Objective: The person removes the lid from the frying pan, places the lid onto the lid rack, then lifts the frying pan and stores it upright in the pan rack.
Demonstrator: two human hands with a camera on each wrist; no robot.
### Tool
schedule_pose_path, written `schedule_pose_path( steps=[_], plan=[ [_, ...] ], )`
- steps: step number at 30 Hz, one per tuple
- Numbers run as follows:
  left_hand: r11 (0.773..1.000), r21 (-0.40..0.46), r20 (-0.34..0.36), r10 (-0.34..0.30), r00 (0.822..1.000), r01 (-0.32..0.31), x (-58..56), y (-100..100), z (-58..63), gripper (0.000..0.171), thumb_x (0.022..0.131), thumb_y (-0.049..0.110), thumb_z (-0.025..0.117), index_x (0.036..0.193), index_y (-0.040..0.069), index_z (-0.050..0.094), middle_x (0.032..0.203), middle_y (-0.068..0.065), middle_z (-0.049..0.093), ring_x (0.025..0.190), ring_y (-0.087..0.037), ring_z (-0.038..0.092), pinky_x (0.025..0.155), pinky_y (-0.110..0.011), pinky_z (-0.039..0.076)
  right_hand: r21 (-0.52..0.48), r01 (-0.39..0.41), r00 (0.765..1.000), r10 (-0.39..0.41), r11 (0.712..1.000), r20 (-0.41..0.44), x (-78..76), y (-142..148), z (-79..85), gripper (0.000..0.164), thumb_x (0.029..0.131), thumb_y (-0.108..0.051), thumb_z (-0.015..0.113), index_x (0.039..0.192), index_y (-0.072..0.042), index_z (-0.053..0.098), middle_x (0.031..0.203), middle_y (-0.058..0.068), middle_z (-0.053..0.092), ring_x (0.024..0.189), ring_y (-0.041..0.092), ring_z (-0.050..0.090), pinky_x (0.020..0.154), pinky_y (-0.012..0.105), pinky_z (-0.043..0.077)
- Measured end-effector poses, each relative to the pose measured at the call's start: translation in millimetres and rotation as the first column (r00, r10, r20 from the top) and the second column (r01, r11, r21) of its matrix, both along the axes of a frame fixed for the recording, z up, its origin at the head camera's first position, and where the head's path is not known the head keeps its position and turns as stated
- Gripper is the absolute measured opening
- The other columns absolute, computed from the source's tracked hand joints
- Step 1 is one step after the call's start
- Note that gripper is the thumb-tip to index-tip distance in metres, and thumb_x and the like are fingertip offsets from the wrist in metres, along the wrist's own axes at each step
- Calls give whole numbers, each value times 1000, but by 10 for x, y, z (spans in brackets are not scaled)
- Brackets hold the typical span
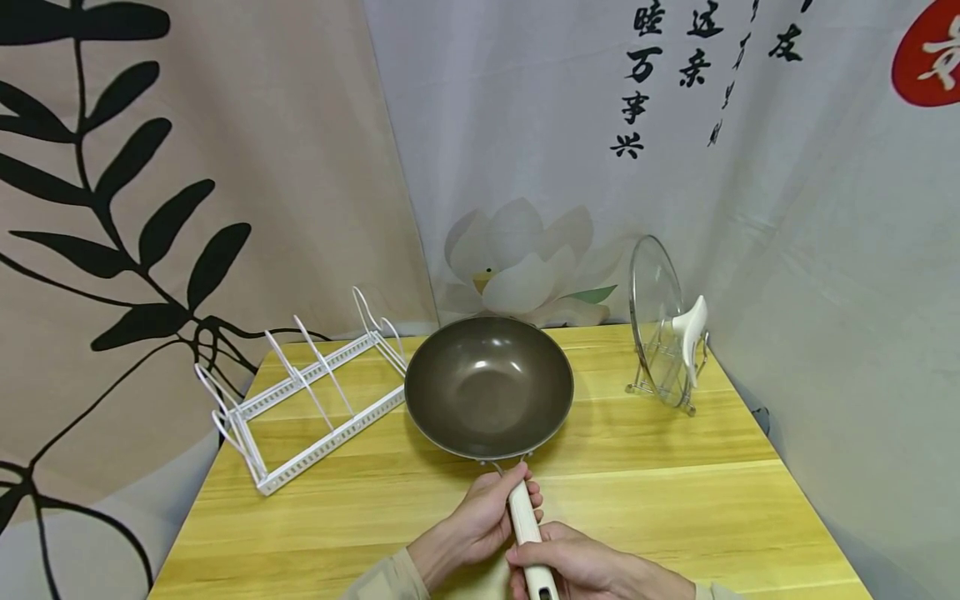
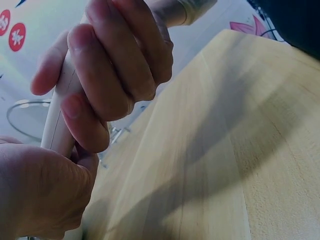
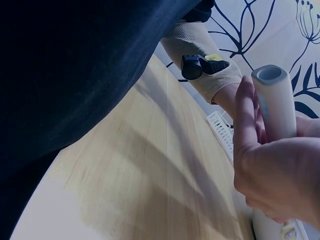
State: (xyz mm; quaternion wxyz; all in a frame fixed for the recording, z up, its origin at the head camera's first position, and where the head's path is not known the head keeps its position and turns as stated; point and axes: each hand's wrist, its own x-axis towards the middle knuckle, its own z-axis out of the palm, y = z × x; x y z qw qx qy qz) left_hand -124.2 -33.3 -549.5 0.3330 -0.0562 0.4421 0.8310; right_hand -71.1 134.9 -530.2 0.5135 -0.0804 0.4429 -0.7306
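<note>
A brown wok [image 1: 487,383] with a pale cream handle [image 1: 524,512] is held above the wooden table, its inside facing me. My left hand [image 1: 483,512] grips the handle near the pan, with the thumb along its top. Closer to the handle's end, my right hand [image 1: 581,558] curls round it. In the left wrist view, the right hand's fingers [image 2: 112,65] wrap the handle. The right wrist view shows the hollow handle end [image 3: 272,75] above the right hand [image 3: 280,175].
Left of the wok, a white rack [image 1: 322,446] with upright wire dividers stands on the table [image 1: 660,500]. At the right, a glass lid [image 1: 654,325] with a white handle [image 1: 692,329] stands upright in a small wire stand [image 1: 688,408]. Printed curtains hang behind.
</note>
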Motion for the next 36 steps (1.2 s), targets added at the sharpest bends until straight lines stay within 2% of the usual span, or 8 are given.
schedule_pose_path(
  steps=[7,12,17,24,27,36],
  plan=[
    [1000,3,3,-4,1000,4,2,-2,-7,33,107,34,56,118,2,52,96,1,63,85,-9,65,83,-25,62,-17,-4,1000,4,1000,8,-3,0,-14,14,105,-23,54,108,-9,55,76,-9,75,67,1,70,62,16,58],
    [1000,9,4,-4,1000,4,4,-2,-13,33,107,33,56,118,2,52,96,1,63,85,-9,65,83,-25,62,-24,-4,1000,4,1000,-9,10,-2,-22,14,106,-24,52,103,-11,58,75,-11,74,66,0,70,61,16,58],
    [1000,15,8,2,1000,-2,11,5,-1,30,107,34,55,115,5,53,95,1,63,85,-9,65,82,-26,62,7,1,999,0,1000,-44,23,-4,-25,21,106,-28,52,94,-14,62,72,-14,72,64,-2,68,58,13,55],
    [1000,6,23,3,1000,-3,27,6,18,32,107,37,55,116,7,51,93,3,62,83,-8,64,81,-26,63,35,33,999,-32,999,-41,49,-21,-22,24,107,-34,52,95,-14,57,71,-13,71,62,-2,66,57,12,53],
    [1000,5,23,-3,1000,3,30,7,25,32,107,37,55,117,7,50,92,3,61,82,-7,63,81,-26,62,46,53,997,-50,998,-67,56,-33,-23,24,107,-34,52,94,-14,57,71,-13,71,62,-2,65,57,13,52],
    [999,33,24,-21,999,21,24,10,22,25,108,35,52,106,10,52,89,4,60,79,-6,62,81,-24,62,62,74,992,-67,995,-111,82,-53,-18,28,108,-36,50,90,-16,56,69,-15,68,60,-3,62,56,12,50]
  ],
)
